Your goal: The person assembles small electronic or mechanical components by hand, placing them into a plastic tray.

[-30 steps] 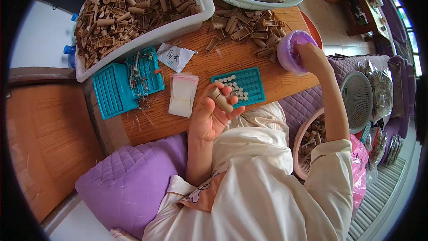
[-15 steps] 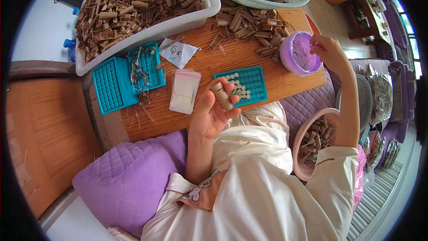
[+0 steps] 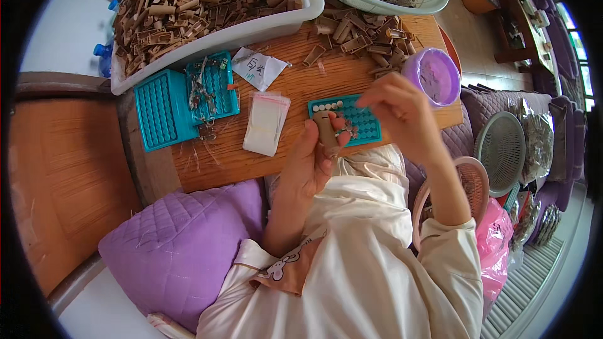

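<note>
My left hand (image 3: 303, 166) grips a brown plastic tube-shaped casing (image 3: 325, 129), tilted, above the table's front edge. By its fingertips shows a small piece with thin wires (image 3: 346, 130), too small to make out well. My right hand (image 3: 411, 119) is a little to the right of it, blurred, its fingers bent toward the casing; whether they hold anything cannot be seen. Behind both hands lies a teal tray (image 3: 372, 132) of round pockets, with white round discs (image 3: 328, 106) in some of them. A purple tub (image 3: 453, 88) stands just beyond my right hand.
A white bin (image 3: 251, 39) heaped with brown casings stands at the back left, a loose pile of casings (image 3: 358, 31) beside it. Teal trays (image 3: 157, 116), clear plastic bags (image 3: 266, 123) and a white packet (image 3: 259, 69) lie leftward. A pink basket (image 3: 474, 172) sits right.
My right hand has come away from the purple tub, leftward and nearer, to beside my left hand. The casing has turned more upright, and a small wired piece now shows by it.
</note>
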{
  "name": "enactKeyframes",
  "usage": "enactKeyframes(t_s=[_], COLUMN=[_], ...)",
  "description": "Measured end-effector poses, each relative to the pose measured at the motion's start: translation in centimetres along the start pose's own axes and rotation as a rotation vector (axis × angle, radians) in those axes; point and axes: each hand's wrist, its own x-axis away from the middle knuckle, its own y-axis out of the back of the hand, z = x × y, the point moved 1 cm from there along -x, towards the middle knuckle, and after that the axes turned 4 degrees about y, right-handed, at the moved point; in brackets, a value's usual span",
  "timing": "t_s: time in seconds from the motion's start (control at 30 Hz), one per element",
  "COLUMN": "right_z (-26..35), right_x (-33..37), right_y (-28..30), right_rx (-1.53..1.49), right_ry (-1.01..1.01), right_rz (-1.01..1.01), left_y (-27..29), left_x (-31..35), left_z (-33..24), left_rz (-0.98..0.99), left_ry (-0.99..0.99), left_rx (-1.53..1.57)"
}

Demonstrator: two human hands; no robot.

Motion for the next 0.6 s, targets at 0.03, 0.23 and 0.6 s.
enactKeyframes(t_s=[0.03, 0.23, 0.6], right_z=[0.5, 1.0, 0.3], right_x=[-0.1, -0.4, 0.8], right_y=[-0.8, -3.1, -3.2], right_rx=[-0.007, -0.066, -0.06], right_ry=[0.022, 0.079, 0.125], right_rz=[0.021, -0.032, -0.113], left_y=[-0.2, -0.7, -0.9], left_x=[-0.1, 0.0, 0.2], left_z=[0.1, 0.2, 0.2], left_rz=[-0.011, -0.016, 0.003], left_ry=[-0.01, -0.093, -0.075], left_rx=[-0.047, -0.198, -0.471])
